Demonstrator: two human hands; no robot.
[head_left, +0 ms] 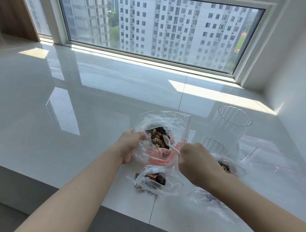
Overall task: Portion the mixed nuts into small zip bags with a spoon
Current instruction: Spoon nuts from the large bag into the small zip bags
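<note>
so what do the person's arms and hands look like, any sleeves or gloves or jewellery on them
Both forearms are bare from the bottom edge of the picture up to the hands, with no sleeve in view. The left hand and right hand wear no gloves. No watch, bracelet or ring shows on the parts that can be seen, and no markings. The fingertips are mostly hidden, so nails cannot be judged.

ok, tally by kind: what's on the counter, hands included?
Big bag of nuts, held by the left hand: 1
Small bags with nuts: 3
Empty zip bags, flat by the glass, number unclear: at least 1
Spoon: 1
Glass: 1
Hands: 2, left hand, right hand on the spoon
Total: at least 9
</note>
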